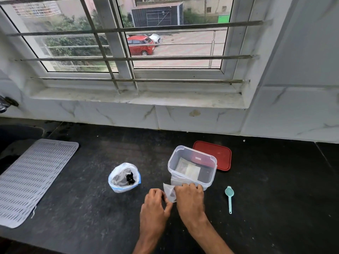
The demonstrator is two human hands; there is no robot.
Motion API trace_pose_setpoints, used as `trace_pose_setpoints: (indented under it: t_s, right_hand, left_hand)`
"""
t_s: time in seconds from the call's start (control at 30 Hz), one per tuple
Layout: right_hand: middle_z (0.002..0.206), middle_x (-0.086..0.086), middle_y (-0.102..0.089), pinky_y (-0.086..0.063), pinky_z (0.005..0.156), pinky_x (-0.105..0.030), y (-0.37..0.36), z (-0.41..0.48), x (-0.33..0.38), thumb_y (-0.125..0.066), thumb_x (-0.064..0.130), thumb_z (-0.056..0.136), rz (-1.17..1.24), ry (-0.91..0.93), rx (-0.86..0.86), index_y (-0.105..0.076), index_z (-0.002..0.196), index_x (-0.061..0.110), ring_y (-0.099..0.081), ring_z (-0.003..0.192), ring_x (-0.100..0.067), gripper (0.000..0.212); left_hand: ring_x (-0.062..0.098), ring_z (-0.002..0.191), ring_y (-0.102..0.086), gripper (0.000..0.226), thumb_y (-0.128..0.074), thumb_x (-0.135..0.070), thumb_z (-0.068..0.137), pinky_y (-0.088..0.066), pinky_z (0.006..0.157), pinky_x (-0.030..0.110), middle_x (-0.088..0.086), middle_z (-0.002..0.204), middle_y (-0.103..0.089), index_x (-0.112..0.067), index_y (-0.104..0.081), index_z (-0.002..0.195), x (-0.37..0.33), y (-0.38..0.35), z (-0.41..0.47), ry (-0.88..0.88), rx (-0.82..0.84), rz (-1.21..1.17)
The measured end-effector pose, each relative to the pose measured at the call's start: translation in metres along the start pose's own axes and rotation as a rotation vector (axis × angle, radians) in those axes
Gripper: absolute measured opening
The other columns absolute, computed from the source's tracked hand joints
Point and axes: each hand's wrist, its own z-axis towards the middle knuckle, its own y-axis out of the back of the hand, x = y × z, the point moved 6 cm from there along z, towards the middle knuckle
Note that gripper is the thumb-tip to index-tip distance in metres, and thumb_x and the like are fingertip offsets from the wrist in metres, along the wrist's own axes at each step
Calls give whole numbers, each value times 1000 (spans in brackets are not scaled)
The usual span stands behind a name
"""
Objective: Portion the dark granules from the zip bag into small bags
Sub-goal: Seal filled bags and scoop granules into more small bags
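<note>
Pinching a thin, crinkled small bag (169,193) between them, the left hand (155,204) and right hand (189,197) meet near the front edge of the dark speckled counter (266,189). The zip bag (123,178) stands open just left, dark granules (130,177) inside. A clear square tub (192,165) sits just behind the right hand; a teal spoon (229,197) lies rightward amid bare counter; a ribbed grey mat (34,178) covers the left end.

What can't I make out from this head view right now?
Head view: small bag, fill and seal covered by the left hand and right hand.
Head view: zip bag, quantity of granules hidden by its rolled rim.
Head view: clear container, contents blurred through its walls.
</note>
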Motion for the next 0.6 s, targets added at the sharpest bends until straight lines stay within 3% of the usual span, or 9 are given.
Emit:
trace_pose_setpoints:
  t_s: [0.1,0.17,0.27,0.33,0.37,0.47,0.6]
  right_hand:
    - [115,-9,-67,-47,90,-36,0,5,2,-53,15,99,52,3,-11,-66,122,15,-62,106,-25,26]
    - [117,-5,-64,-48,90,-35,3,7,1,-54,15,97,120,13,-22,-66,124,18,-60,108,-23,29]
    - [117,0,-63,-49,89,-35,10,7,3,-58,14,92,222,3,-31,-67,121,22,-57,109,-20,31]
    - [113,2,-66,-52,87,-34,15,6,13,-59,19,91,276,8,-35,-69,115,23,-59,105,-18,26]
    - [110,3,-67,-54,87,-34,17,7,17,-59,23,91,321,8,-38,-70,111,23,-61,101,-17,22]
    - [109,8,-67,-52,87,-29,22,6,27,-57,31,94,418,3,-50,-69,111,26,-58,101,-12,21]
    - [118,9,-60,-46,91,-31,27,6,30,-52,41,96,392,-19,-49,-65,121,30,-49,111,-14,30]
  left_hand:
    - [7,96,-52,11,-63,-31,86,-47,79,26,-13,104,-52,-24,-55,87,0,-3,2,-95,38,-7]
    - [3,110,-51,12,-62,-32,87,-44,88,19,-19,115,-50,-31,-54,96,8,-1,4,-132,65,-124]
    - [-7,136,-32,66,-68,-32,79,-25,110,11,-25,145,-35,-37,-35,136,25,3,13,-176,134,-235]
    - [-8,145,-14,94,-71,-32,75,-11,120,22,-23,156,-16,-30,-16,150,26,-3,18,-239,234,-184]
    - [-8,146,-10,97,-70,-32,75,-6,122,29,-23,158,-12,-28,-12,153,20,-4,20,-264,277,-159]
    - [-7,142,-24,73,-61,-29,82,-3,125,38,-24,153,-29,-31,-30,148,2,0,21,-301,278,-160]
    - [-15,114,-47,47,-56,-27,76,-22,120,49,-30,122,-55,-33,-56,122,12,9,29,-287,197,-165]
